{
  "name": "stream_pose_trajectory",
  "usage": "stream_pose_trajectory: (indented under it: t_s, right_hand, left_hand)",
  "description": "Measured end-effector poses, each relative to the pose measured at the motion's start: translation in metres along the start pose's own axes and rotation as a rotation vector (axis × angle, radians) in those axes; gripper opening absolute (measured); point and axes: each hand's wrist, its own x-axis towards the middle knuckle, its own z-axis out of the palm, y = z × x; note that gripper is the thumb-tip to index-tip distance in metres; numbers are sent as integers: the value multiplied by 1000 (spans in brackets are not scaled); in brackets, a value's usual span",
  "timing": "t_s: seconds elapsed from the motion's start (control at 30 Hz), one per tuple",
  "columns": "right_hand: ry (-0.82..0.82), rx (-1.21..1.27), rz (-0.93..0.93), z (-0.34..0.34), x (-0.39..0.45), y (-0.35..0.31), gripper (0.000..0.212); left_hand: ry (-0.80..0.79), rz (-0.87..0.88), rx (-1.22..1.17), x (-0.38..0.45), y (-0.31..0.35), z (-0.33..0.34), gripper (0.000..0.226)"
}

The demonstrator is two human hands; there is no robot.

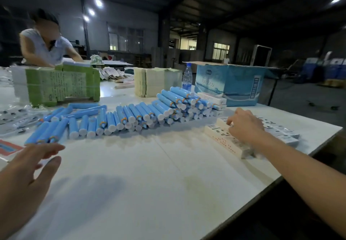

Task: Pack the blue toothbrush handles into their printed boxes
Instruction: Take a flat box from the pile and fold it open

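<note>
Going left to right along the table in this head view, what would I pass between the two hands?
Left hand → loose row of blue toothbrush handles → taller stack of blue handles → white printed boxes → right hand, touching those boxes.

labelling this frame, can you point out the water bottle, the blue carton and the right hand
water bottle (pixel 187 77): head view, on its clear body.
blue carton (pixel 227 86): head view, on its printed front wall.
right hand (pixel 244 125): head view, on the back of the hand.
</note>
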Motion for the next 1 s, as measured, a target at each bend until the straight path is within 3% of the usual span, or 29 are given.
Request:
stream_pose_trajectory:
  t_s: [0.13,0.3,0.37,0.5,0.63,0.8,1.0]
  right_hand:
    - [5,-17,-25,-3,-1,-18,33]
    - [87,303,-332,-16,-31,-123,26]
    - [68,471,-465,-24,-49,-182,23]
    - [-1,836,-649,-39,-84,-298,19]
    - [-99,1273,-647,-39,-127,-382,16]
    - [-56,1391,-718,-18,-148,-406,20]
    - [34,1313,-860,-14,-149,-405,20]
  left_hand:
    - [53,38,54,-6,44,-8,37]
    - [54,110,82,-17,95,-13,15]
    - [66,94,116,-18,103,-14,28]
    - [106,45,157,-19,113,-22,22]
    - [152,-31,239,-16,105,-34,22]
    - [116,-198,397,-12,92,-53,17]
    - [257,-468,849,-7,74,-111,35]
